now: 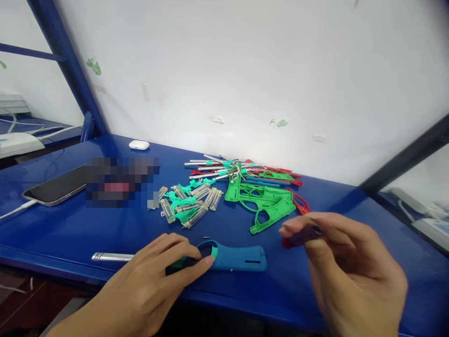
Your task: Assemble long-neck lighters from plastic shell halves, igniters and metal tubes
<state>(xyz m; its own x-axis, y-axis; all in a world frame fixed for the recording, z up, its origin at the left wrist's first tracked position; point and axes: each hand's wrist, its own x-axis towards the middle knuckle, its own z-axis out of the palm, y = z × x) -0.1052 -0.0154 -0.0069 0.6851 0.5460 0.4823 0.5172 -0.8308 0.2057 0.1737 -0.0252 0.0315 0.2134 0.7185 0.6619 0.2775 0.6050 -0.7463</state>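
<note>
My left hand (pixel 157 271) rests near the front edge of the blue table (pixel 70 229), fingers curled over a blue plastic lighter-gun body (pixel 238 259) with a metal tube (pixel 112 256) sticking out to the left. My right hand (pixel 347 267) hovers to the right of it, fingertips pinched on a small dark screwdriver with a red handle (pixel 298 238). Beyond both hands lies a pile of green plastic shell halves (pixel 266 203), red and blue shells (pixel 280 175), and clear small cylinders with teal parts (pixel 189 203).
A phone (pixel 58 187) on a white cable lies at the left. A white earbud case (pixel 139 145) sits near the white back wall. Blue shelf struts (pixel 70 65) rise at the left, a dark one at the right.
</note>
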